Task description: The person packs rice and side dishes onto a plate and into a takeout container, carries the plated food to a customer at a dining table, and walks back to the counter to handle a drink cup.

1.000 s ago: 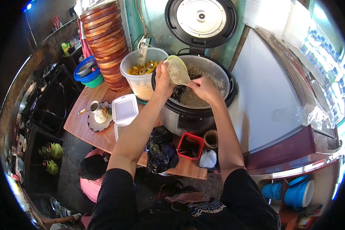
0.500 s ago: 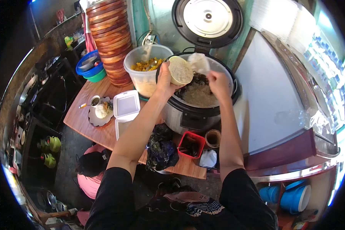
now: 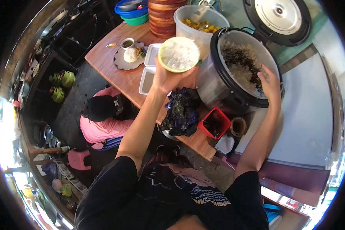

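My left hand point(image 3: 168, 79) holds up a pale green bowl point(image 3: 161, 60) heaped with white rice point(image 3: 179, 53), thumb at its side and fingers under it. My right hand point(image 3: 270, 81) is at the right rim of a large rice cooker point(image 3: 214, 86), fingers apart, and I see no tool in it. Inside the cooker lies rice with a dark, blackish layer point(image 3: 239, 59). The cooker's round lid point(image 3: 278, 19) stands raised. Behind the bowl an open white foam box point(image 3: 146, 81) lies on the wooden table point(image 3: 103, 48), partly hidden.
A tub of yellow food point(image 3: 201, 26) stands beside stacked wooden rings point(image 3: 166, 19). A scalloped plate point(image 3: 122, 63) bears rice and a small cup. Near the front edge are a black plastic bag point(image 3: 182, 113), a red container point(image 3: 214, 122) and a jar point(image 3: 238, 126). A person in pink point(image 3: 99, 132) sits below.
My left hand has brought the rice bowl away from the cooker, leftward over the table. The white rice paddle in my right hand is no longer visible. The view has shifted.
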{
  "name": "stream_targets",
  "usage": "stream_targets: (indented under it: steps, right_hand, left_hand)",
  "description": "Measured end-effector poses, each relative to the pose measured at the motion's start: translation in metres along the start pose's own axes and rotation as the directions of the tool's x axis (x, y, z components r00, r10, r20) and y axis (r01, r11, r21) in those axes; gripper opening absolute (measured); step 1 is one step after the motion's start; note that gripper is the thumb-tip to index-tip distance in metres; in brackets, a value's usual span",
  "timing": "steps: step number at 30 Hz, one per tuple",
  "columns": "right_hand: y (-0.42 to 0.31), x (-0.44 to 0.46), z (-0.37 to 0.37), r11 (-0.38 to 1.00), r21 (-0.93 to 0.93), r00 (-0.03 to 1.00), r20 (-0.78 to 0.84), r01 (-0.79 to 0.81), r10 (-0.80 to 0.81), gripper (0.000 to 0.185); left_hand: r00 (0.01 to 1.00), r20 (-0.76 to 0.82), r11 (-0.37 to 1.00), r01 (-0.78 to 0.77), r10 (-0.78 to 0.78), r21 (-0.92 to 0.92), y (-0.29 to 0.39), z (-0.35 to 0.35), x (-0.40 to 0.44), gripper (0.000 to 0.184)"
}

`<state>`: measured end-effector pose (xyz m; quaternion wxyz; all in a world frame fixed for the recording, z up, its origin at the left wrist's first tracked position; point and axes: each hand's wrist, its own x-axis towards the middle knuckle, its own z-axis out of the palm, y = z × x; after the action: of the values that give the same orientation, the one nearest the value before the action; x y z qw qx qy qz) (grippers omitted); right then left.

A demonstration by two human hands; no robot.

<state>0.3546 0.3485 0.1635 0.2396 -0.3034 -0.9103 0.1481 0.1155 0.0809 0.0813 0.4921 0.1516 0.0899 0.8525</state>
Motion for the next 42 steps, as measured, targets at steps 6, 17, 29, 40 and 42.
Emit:
stream_targets:
  steps: [6,17,29,40,42]
  right_hand:
    - [-0.075,-0.063,-0.007,0.926,0.376,0.996,-0.074,-0.009,0.04,0.032]
    - [-0.118,-0.122,-0.004,0.969,0.249,0.993,-0.111,-0.003,0.032,0.026]
    - [-0.124,-0.143,-0.018,0.957,0.288,0.985,-0.146,-0.043,0.088,0.025]
    - [-0.12,-0.175,-0.033,0.945,0.318,0.979,-0.159,-0.07,0.126,0.026]
    - [-0.118,-0.183,-0.034,0.947,0.312,0.98,-0.148,-0.078,0.129,0.026]
  left_hand:
    - [0.907,-0.412,0.994,-0.106,0.093,-0.008,0.013,-0.141,-0.049,0.061]
    - [0.848,-0.014,-0.593,0.382,0.53,0.708,-0.017,-0.275,-0.021,0.078]
    - [0.603,0.358,-0.337,-0.153,0.713,0.929,-0.012,-0.045,0.023,0.075]
    - [0.735,0.63,-0.464,-0.481,0.25,0.744,-0.151,0.111,0.108,0.088]
    - [0.788,0.59,-0.487,-0.45,0.178,0.748,-0.162,0.099,0.105,0.089]
